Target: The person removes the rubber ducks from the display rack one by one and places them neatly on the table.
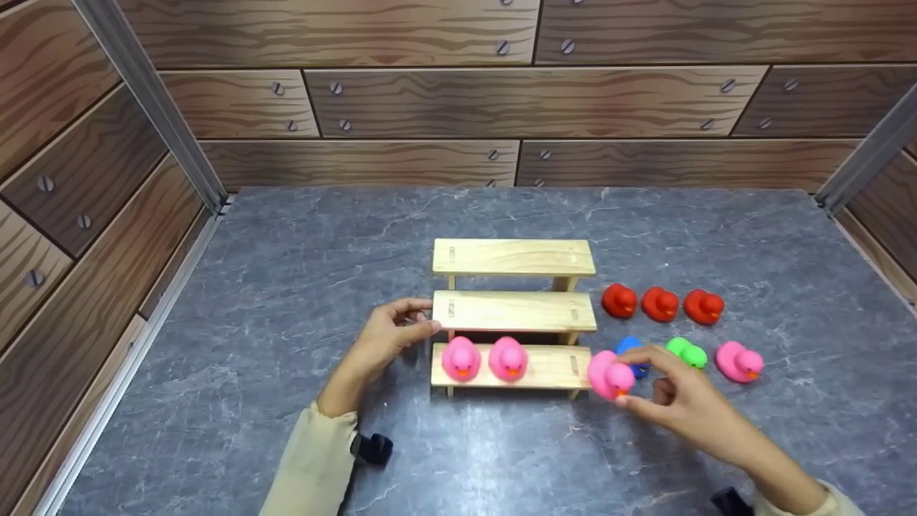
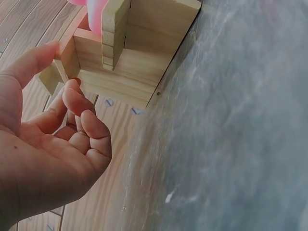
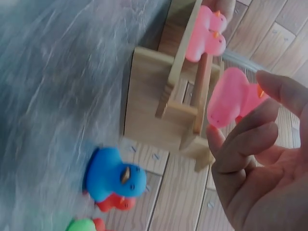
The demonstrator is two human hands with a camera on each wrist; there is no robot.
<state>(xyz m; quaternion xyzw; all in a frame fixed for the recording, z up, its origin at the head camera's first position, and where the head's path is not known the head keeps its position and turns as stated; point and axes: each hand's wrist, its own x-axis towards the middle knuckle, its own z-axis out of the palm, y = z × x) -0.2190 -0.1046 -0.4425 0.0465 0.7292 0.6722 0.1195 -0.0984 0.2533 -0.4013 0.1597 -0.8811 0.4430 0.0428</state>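
A small three-step wooden stand [image 1: 516, 312] stands on the table. My left hand [image 1: 380, 340] grips the left end of its middle step, thumb on top and a fingertip beneath in the left wrist view. On the lowest step sit a pink rubber duck [image 1: 461, 360] and a second pink duck [image 1: 508, 360], side by side. Just off that step's right end, my right hand [image 1: 693, 405] pinches another pink rubber duck [image 3: 228, 98] between thumb and fingers, raised above the table. Partly hidden behind the right hand is a blue duck [image 1: 630, 349].
Three red ducks, the middle one [image 1: 660, 304] among them, line up right of the stand. Nearer, a green duck [image 1: 685, 352] and a pink duck [image 1: 739, 362] stand beyond the right hand. Wood-patterned walls [image 1: 530, 104] enclose the grey marbled table [image 1: 286, 258].
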